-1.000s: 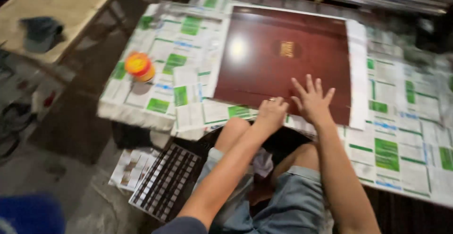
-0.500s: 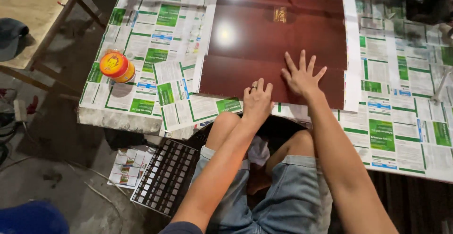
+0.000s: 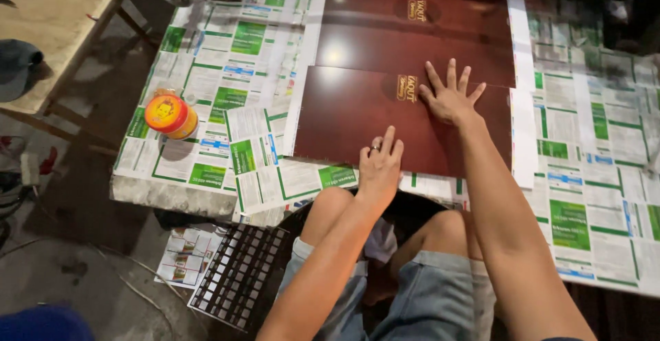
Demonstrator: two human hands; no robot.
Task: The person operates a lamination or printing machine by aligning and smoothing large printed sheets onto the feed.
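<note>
Under both your palms lies the near dark red glossy sheet [image 3: 344, 124], flat on the newspaper-covered table [image 3: 584, 169]. Your right hand [image 3: 450, 97] has fingers spread wide, pressed flat on the sheet's upper right area, just right of its gold emblem. Your left hand [image 3: 380, 166] rests flat at the sheet's near edge, fingers together and extended, a ring on one; neither hand pinches anything. Just beyond your right hand a second dark red sheet [image 3: 412, 38] lies partly overlapped by the near one. White paper strips border both sheets. Well off to the left of your left hand stands a small jar with an orange-yellow lid [image 3: 168, 113]. Below the table edge, near your knees, a black grid-like tray [image 3: 240, 272] sits on the floor.

Handling judgement: the sheet looks thin, light, stiff-ish card with a slick lacquered face, so it likely slides easily and marks from fingerprints. Take it by the edges or corners, not the glossy middle.
</note>
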